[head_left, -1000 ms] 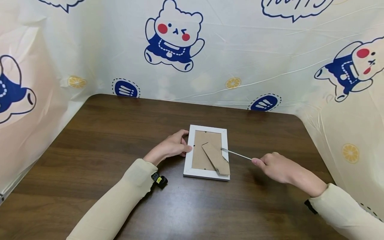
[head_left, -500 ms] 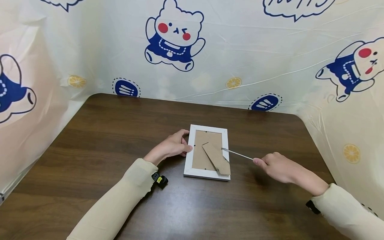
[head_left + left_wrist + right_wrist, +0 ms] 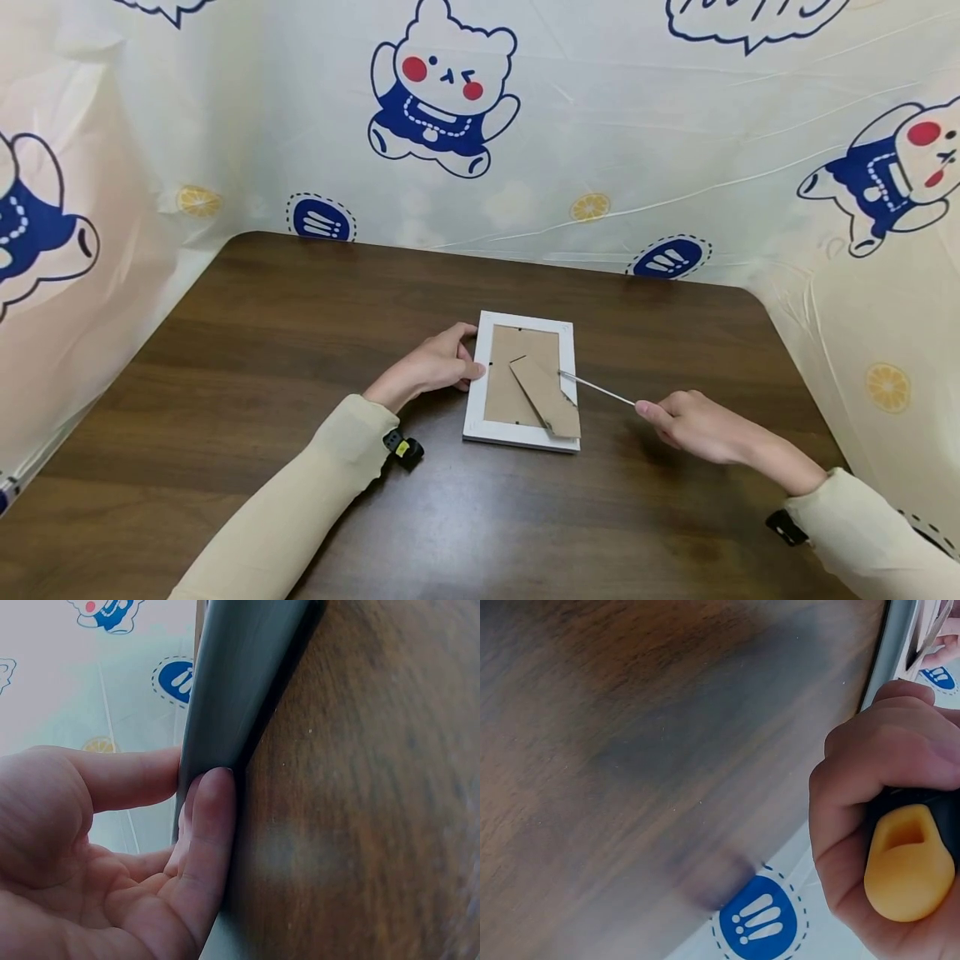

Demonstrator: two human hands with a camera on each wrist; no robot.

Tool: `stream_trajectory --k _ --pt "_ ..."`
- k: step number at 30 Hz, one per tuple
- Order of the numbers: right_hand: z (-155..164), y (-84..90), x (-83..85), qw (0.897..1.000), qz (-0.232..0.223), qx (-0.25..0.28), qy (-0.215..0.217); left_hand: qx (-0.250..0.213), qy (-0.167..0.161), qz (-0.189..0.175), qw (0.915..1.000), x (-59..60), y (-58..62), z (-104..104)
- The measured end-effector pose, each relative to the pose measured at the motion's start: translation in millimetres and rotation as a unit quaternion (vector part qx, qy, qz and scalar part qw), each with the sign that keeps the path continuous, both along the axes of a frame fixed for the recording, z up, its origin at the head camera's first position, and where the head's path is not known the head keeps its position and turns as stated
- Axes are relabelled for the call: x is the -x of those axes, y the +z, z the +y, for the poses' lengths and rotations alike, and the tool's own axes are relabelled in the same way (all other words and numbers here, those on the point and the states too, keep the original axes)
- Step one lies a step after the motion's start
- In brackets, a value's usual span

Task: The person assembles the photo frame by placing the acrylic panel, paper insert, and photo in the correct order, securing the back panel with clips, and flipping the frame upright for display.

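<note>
A white picture frame [image 3: 520, 432] lies face down on the brown table [image 3: 300, 333], its cardboard back and folded stand [image 3: 543, 396] showing. My left hand [image 3: 435, 365] grips the frame's left edge, thumb and fingers against the frame side [image 3: 232, 690] in the left wrist view. My right hand [image 3: 693, 425] holds a screwdriver [image 3: 596, 387] by its yellow and black handle [image 3: 907, 862]. The thin metal shaft reaches left, and its tip touches the frame's right inner edge.
A cream plastic sheet [image 3: 600, 125] printed with cartoon bears walls in the table at the back and on both sides. Bare wood lies to the left and in front of the frame. Both arms wear cream sleeves.
Almost nothing differs. The view has shifted slightly, and my right hand with the screwdriver has edged a little lower and to the right. The frame and left hand stay put.
</note>
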State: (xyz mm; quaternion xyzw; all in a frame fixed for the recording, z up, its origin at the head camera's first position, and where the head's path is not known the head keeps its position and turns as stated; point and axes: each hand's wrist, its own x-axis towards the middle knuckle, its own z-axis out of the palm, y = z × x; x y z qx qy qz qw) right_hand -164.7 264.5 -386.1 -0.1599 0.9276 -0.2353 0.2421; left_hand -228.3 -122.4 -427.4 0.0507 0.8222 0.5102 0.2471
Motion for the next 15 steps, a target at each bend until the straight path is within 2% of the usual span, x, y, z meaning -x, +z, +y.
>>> stream_trajectory --k 15 --pt "-2.7 3.8 1.4 0.999 0.000 -0.041 -0.006 0.007 -0.003 0.000 1.0000 1.4 -1.8 0.8"
